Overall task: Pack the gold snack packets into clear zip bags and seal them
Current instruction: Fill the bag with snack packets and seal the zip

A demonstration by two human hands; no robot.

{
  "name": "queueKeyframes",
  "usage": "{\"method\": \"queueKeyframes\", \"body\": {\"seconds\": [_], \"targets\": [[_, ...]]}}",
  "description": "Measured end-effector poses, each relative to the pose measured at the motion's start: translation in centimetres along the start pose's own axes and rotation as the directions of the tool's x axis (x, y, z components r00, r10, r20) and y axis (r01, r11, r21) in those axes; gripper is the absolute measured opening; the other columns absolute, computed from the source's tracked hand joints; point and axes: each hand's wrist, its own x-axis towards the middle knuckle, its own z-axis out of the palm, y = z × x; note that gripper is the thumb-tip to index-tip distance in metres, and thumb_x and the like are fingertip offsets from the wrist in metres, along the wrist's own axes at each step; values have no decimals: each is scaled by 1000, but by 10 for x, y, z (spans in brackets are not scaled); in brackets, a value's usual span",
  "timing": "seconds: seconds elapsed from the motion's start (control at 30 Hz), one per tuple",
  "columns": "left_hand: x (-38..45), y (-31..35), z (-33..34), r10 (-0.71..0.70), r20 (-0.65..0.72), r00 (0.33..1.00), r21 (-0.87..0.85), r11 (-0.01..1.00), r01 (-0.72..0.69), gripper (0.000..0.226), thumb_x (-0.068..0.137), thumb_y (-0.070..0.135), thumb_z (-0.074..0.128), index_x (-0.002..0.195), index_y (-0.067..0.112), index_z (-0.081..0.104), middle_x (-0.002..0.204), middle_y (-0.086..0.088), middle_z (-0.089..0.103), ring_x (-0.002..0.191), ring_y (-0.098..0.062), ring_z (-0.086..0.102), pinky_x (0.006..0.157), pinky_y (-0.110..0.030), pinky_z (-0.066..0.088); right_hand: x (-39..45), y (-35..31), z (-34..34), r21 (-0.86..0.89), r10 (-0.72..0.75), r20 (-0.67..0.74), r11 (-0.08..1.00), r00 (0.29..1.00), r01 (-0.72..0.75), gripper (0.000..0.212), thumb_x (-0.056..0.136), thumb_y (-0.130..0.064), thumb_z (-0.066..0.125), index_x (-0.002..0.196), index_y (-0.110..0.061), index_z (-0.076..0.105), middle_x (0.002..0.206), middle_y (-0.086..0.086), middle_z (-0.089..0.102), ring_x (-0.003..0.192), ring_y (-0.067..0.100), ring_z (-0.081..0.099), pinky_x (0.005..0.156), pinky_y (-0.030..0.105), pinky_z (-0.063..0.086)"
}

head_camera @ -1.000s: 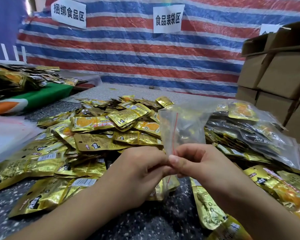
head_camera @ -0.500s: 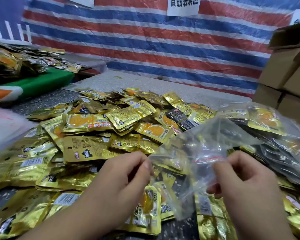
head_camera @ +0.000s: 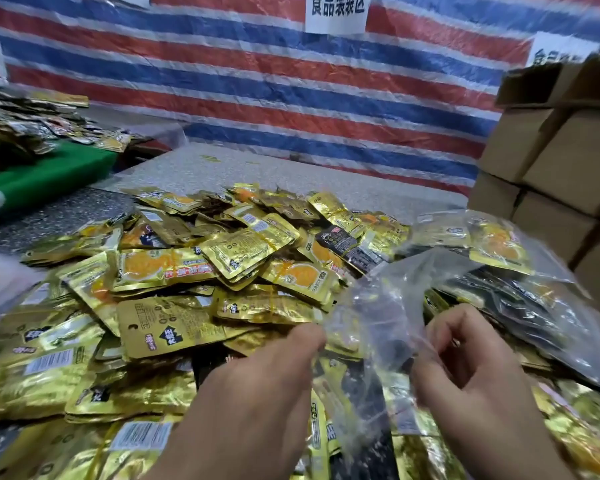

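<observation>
Left hand (head_camera: 257, 386) and right hand (head_camera: 465, 372) pinch the thin, limp, slippery clear plastic zip bag (head_camera: 381, 327); hold at mouth edges

Shiny gold snack packets (head_camera: 174, 327) with orange pictures and black-and-white labels heap on a grey speckled table (head_camera: 243, 171) before a red, blue and white striped tarp (head_camera: 257, 81), beside plain brown cardboard boxes (head_camera: 561, 161), a green board (head_camera: 49, 174) and a see-through zip bag (head_camera: 388, 306).
</observation>
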Motion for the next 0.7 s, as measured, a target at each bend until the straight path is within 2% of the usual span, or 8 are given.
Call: {"method": "queueKeyframes", "body": {"seconds": [0.13, 0.2, 0.3, 0.37, 0.47, 0.57, 0.63, 0.7], "targets": [[1, -1, -2, 14, 111, 994, 137, 990, -29, 30, 83, 23, 36, 105, 27, 57, 82, 2, 68, 59, -25, 65, 45, -35, 52, 1, -3, 0, 47, -31, -8, 998, 999, 31, 8, 77, -25, 58, 77, -25, 49, 61, 15, 53, 57, 38, 48, 48, 45, 40], [-1, 2, 0, -10, 154, 988, 163, 987, -16, 39, 87, 33, 29, 103, 28, 64, 90, 8, 64, 66, -20, 63, 53, -36, 52, 1, -6, 1, 43, -37, -18, 998, 999, 38, 7, 77, -23, 56, 78, -23, 49, 64, 14, 52, 60, 39, 48, 51, 50, 42], [-5, 5, 6, -56, 129, 990, 200, 979, 29, 55, 88, 62, 19, 118, 36, 56, 108, 16, 59, 88, -9, 61, 73, -34, 51, -2, -9, 3, 62, -17, -7, 998, 1000, 18, 7, 77, -22, 55, 77, -19, 48, 66, 16, 54, 63, 41, 51, 53, 54, 44], [-7, 8, 11, -85, 157, 984, 233, 971, 47, 73, 80, 82, 18, 132, 39, 46, 126, 20, 53, 106, -7, 58, 87, -34, 50, -2, -8, 5, 135, 35, -19, 990, 999, -32, 12, 84, -15, 55, 75, -18, 47, 60, 11, 56, 55, 34, 56, 46, 44, 44], [-10, 13, 17, -82, 182, 980, 261, 965, 33, 87, 69, 94, 26, 139, 44, 32, 147, 20, 37, 119, -12, 55, 96, -36, 49, -5, -18, 6, 434, 156, 31, 888, 987, -154, 19, 95, 1, 45, 80, -10, 42, 51, -4, 54, 47, 19, 64, 44, 26, 50], [-11, 15, 21, -30, 92, 995, 274, 962, 3, 55, 83, 69, 54, 127, 37, 52, 148, 8, 43, 111, -22, 62, 86, -38, 53, -8, -29, 5, 550, 186, 75, 812, 980, -196, 20, 96, 1, 43, 81, -11, 41, 63, 5, 51, 51, 24, 67, 49, 29, 54], [-9, 16, 21, 30, 19, 999, 224, 974, -34, 24, 91, 41, 63, 109, 25, 66, 134, 2, 57, 100, -28, 65, 76, -41, 54, -9, -35, 1, 595, 193, 78, 778, 978, -202, 17, 95, 2, 43, 83, -11, 41, 66, 9, 51, 52, 25, 67, 49, 30, 55], [-6, 13, 19, 62, -47, 997, 187, 981, -52, 14, 93, 27, 64, 101, 18, 70, 114, 2, 67, 90, -27, 67, 70, -40, 53, -9, -38, -2, 558, 187, 25, 813, 982, -169, 8, 94, -2, 47, 90, -8, 44, 72, 11, 54, 51, 19, 63, 47, 27, 53]]}}
